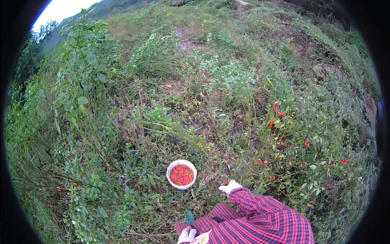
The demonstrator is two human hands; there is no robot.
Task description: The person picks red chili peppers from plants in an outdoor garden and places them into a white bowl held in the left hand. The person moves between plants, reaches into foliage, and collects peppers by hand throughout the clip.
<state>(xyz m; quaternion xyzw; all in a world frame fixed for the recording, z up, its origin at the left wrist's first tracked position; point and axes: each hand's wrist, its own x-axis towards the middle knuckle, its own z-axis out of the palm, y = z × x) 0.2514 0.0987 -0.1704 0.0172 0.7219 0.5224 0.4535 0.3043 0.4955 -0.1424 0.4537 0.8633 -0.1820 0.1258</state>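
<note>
My right hand (230, 187), in a white glove, reaches out to the right of a white bucket (168, 177). A bit of red chili pepper (227, 184) shows between its thumb and fingers. Small red chili peppers (182, 174) fill much of the bucket, which stands upright among low weeds. My left hand (186, 235), also gloved, lies by my striped clothing (210, 221) at the bottom edge. Its fingers are curled and partly cut off by the frame, so I cannot tell whether it holds anything.
Chili plants with ripe red peppers (281, 114) grow on the right. A tall leafy plant (82, 82) rises at the left, with dry stems (138, 128) beside it. Weeds cover the ground, and a bank (323, 61) slopes up at the far right.
</note>
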